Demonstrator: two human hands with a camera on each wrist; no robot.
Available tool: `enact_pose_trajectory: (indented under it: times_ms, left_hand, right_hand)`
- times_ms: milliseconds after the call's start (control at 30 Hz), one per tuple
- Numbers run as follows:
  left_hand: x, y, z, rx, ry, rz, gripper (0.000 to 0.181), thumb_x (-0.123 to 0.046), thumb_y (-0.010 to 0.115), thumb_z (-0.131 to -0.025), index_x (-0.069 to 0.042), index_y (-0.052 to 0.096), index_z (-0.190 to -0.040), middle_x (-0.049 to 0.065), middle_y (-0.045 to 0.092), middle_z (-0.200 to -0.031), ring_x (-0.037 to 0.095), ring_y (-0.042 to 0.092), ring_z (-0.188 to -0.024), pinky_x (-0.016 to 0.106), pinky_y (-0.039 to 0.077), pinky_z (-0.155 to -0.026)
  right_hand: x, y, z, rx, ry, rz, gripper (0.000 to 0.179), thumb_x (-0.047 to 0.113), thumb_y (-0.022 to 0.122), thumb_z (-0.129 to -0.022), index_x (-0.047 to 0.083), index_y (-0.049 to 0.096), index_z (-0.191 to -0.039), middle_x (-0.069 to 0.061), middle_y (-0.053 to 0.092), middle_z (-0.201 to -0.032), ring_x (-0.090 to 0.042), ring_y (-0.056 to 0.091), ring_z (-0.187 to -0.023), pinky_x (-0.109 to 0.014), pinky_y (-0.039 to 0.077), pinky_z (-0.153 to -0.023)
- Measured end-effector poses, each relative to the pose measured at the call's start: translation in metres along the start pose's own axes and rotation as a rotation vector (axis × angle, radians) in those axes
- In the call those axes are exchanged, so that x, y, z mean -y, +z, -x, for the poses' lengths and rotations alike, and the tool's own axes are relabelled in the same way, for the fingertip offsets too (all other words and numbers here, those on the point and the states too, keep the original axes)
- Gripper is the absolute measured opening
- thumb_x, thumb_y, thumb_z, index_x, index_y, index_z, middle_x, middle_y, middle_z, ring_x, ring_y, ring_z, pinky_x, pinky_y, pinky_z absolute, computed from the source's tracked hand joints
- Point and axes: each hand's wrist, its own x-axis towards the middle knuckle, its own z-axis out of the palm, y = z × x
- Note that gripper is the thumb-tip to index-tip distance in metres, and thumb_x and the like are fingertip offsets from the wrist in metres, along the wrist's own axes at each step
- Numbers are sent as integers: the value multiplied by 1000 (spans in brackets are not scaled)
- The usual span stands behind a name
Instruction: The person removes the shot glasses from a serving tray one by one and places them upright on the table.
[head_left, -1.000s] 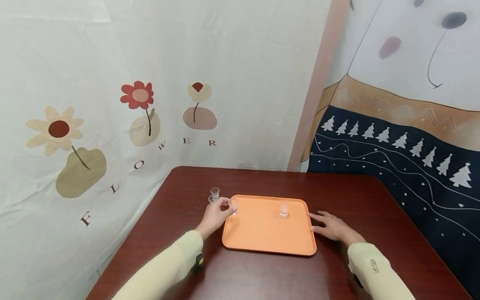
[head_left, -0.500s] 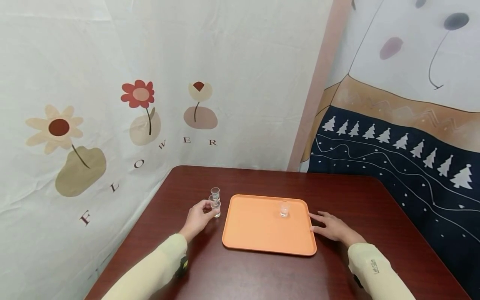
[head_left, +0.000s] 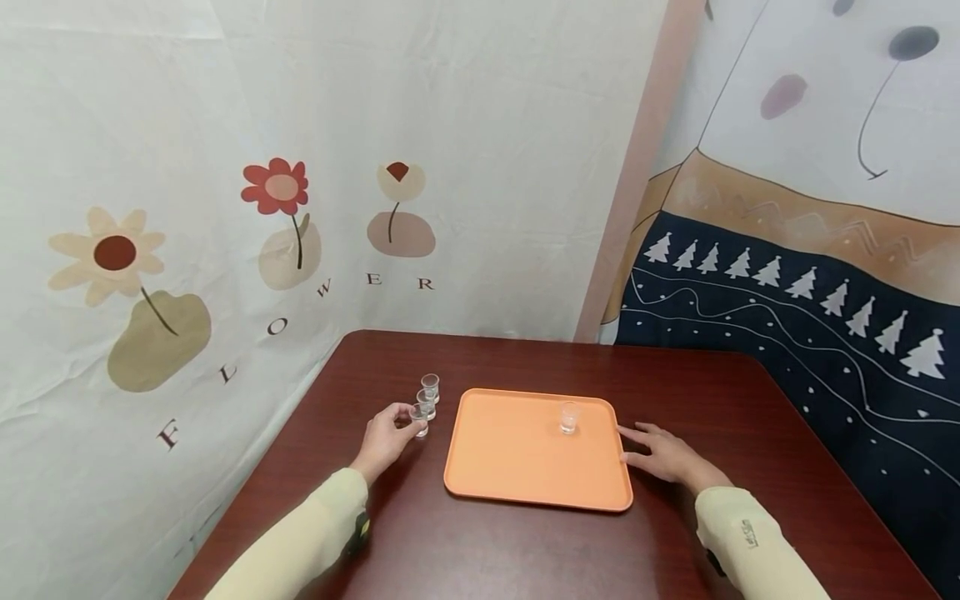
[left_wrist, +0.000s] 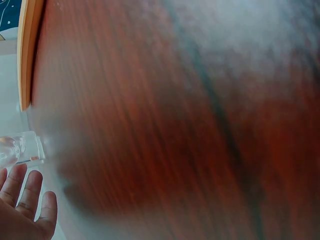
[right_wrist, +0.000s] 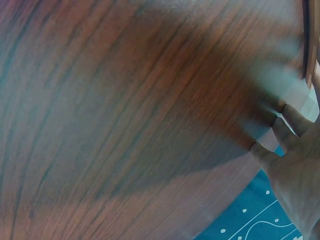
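My left hand (head_left: 386,437) has its thumb and forefinger about a small clear shot glass (head_left: 420,423), left of the orange tray (head_left: 536,475). In the left wrist view that shot glass (left_wrist: 33,147) appears at the left edge, its base close to the tabletop, with the other fingers (left_wrist: 31,192) spread below it. Just behind it stand a second shot glass (head_left: 427,405) and a third shot glass (head_left: 431,387), all upright in a row. One more shot glass (head_left: 569,419) stands on the tray's right half. My right hand (head_left: 663,454) touches the tray's right rim with extended fingers.
The dark red wooden table (head_left: 525,550) carries the tray and glasses. A white cloth with printed flowers (head_left: 277,187) hangs behind and to the left. Dark blue printed cloth (head_left: 750,325) hangs at the right.
My left hand has carried its shot glass leftward from the tray's left side to the front of the row on the table. The right hand and the tray have stayed put.
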Motion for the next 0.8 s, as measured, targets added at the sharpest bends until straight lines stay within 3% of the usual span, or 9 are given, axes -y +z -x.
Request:
enact_pose_trajectory:
  times_ms: [533,800]
  left_hand:
    - [7,2,-3,16,-11,-11,29,-18,77,-86,-3,66,-108,10,71,-103,27,65,-99,44,50,-86]
    - [6,-1,-4,13,4,14,40,-19,79,-85,1,64,-117,14,70,-107,30,66,-101,45,51,-88]
  right_hand:
    - [1,-1,3,0,0,-4,71,53,63,-92,16,46,-149,-32,34,-149,-57,32,-133,-74,29,-99]
    - [1,-1,2,2,0,0,70,53,63,-93,16,46,-150,-32,34,-150,-57,32,-133,-74,29,-100]
